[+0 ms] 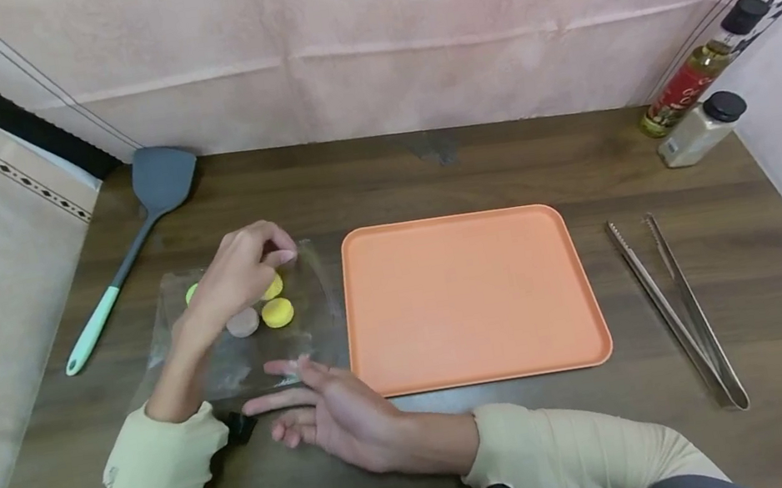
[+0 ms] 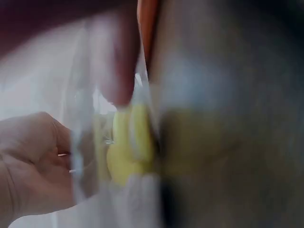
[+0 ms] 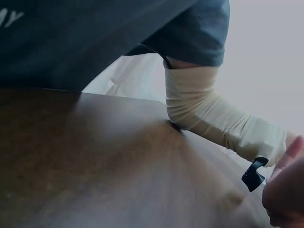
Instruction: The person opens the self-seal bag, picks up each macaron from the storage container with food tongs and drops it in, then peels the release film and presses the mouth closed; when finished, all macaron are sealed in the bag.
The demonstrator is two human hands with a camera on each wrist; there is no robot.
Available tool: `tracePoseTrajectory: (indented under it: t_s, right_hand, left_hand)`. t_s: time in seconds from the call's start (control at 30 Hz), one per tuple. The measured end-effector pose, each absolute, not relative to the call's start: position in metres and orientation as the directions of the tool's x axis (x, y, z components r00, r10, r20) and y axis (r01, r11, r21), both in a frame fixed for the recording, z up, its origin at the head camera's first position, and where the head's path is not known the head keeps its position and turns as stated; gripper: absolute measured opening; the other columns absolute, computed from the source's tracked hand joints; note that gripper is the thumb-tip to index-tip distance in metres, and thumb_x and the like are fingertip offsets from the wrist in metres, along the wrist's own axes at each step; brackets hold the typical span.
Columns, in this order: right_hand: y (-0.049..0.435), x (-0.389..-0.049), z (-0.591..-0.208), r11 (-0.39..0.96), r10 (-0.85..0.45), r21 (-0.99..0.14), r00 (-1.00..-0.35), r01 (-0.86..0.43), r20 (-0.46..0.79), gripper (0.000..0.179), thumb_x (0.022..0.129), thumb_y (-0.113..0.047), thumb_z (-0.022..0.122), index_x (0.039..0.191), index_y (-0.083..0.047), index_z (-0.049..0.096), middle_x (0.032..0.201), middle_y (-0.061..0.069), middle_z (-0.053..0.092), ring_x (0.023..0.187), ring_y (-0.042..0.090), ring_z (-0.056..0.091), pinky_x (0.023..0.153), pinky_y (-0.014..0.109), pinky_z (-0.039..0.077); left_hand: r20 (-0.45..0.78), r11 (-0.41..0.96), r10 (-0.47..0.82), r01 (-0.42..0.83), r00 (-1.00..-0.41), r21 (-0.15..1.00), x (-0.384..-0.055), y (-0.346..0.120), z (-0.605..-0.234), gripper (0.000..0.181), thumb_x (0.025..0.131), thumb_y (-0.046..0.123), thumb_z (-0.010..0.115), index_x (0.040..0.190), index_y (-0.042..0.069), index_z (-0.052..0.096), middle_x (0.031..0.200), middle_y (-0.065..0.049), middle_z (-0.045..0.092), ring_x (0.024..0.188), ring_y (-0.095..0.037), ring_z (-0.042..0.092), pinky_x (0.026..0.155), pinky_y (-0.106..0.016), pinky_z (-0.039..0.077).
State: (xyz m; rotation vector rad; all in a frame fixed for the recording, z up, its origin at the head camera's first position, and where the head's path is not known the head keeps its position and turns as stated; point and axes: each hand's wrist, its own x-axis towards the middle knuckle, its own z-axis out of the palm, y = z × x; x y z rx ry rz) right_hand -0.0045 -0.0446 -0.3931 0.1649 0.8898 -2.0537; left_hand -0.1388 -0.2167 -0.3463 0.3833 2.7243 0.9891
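Observation:
A clear plastic bag (image 1: 228, 374) lies left of the orange tray (image 1: 471, 299). Round yellow pieces (image 1: 277, 312), a greyish one (image 1: 244, 323) and a bit of green (image 1: 191, 293) show in it, partly hidden by my left hand (image 1: 232, 272). That hand reaches over the bag, fingers bent, and pinches its far edge near the tray. My right hand (image 1: 349, 419), fingers spread and mostly straight, is at the bag's near edge; whether it touches the film I cannot tell. Up close in the left wrist view, yellow pieces (image 2: 130, 142) appear behind the film, blurred.
A spatula (image 1: 134, 249) with a grey head and mint handle lies on the left. Metal tongs (image 1: 682, 314) rest right of the tray. At the back right stand an oil bottle (image 1: 682, 86) and a black-capped jar (image 1: 700, 130). Cloth walls border the table.

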Motion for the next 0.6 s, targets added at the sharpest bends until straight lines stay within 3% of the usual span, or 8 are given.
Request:
tracePoseTrajectory:
  t_s: [0.17, 0.27, 0.4, 0.57, 0.6]
  right_hand:
    - [-0.024, 0.006, -0.388, -0.257, -0.769, -0.588, -0.530, 0.767, -0.357, 0.055, 0.123, -0.037, 0.032, 0.170, -0.008, 0.037, 0.157, 0.035, 0.056, 0.081, 0.010, 0.068, 0.072, 0.022, 0.052]
    - [-0.001, 0.011, -0.388, -0.170, -0.806, -0.636, -0.478, 0.753, -0.350, 0.056, 0.123, -0.037, 0.033, 0.172, -0.009, 0.035, 0.157, 0.033, 0.056, 0.082, 0.009, 0.070, 0.072, 0.024, 0.055]
    - [0.033, 0.014, -0.390, -0.064, -0.832, -0.725, -0.438, 0.686, -0.341, 0.056, 0.122, -0.036, 0.039, 0.170, -0.008, 0.038, 0.151, 0.031, 0.063, 0.079, 0.010, 0.071, 0.070, 0.026, 0.057]
    - [0.072, 0.012, -0.379, 0.059, -0.857, -0.835, -0.401, 0.547, -0.323, 0.053, 0.122, -0.029, 0.039, 0.168, -0.001, 0.040, 0.143, 0.030, 0.066, 0.073, 0.010, 0.070, 0.065, 0.027, 0.058]
    - [0.079, 0.010, -0.375, 0.090, -0.860, -0.857, -0.395, 0.507, -0.323, 0.052, 0.122, -0.028, 0.038, 0.165, 0.000, 0.044, 0.134, 0.031, 0.070, 0.072, 0.010, 0.069, 0.064, 0.027, 0.058]
  left_hand:
    - [-0.140, 0.711, 0.332, 0.150, -0.933, 0.687, -0.122, -0.225, -0.329, 0.014, 0.113, 0.007, 0.059, 0.114, -0.001, 0.070, 0.120, -0.019, 0.077, 0.095, -0.029, 0.066, 0.074, -0.027, 0.050]
    - [-0.152, 0.681, 0.353, 0.142, -0.923, 0.719, -0.109, -0.230, -0.322, 0.013, 0.114, 0.008, 0.059, 0.111, 0.001, 0.069, 0.118, -0.014, 0.080, 0.104, -0.027, 0.072, 0.080, -0.025, 0.054]
    - [-0.146, 0.635, 0.389, 0.150, -0.910, 0.758, -0.093, -0.231, -0.315, 0.012, 0.115, 0.009, 0.057, 0.109, 0.004, 0.066, 0.113, -0.006, 0.082, 0.105, -0.022, 0.074, 0.083, -0.025, 0.053]
    - [-0.095, 0.526, 0.468, 0.190, -0.878, 0.829, -0.074, -0.225, -0.309, 0.011, 0.115, 0.006, 0.055, 0.106, 0.005, 0.062, 0.111, -0.003, 0.084, 0.098, -0.014, 0.075, 0.076, -0.027, 0.053]
    - [-0.084, 0.509, 0.479, 0.198, -0.874, 0.838, -0.070, -0.223, -0.309, 0.011, 0.115, 0.006, 0.055, 0.106, 0.005, 0.062, 0.109, -0.003, 0.084, 0.095, -0.013, 0.074, 0.073, -0.029, 0.054]
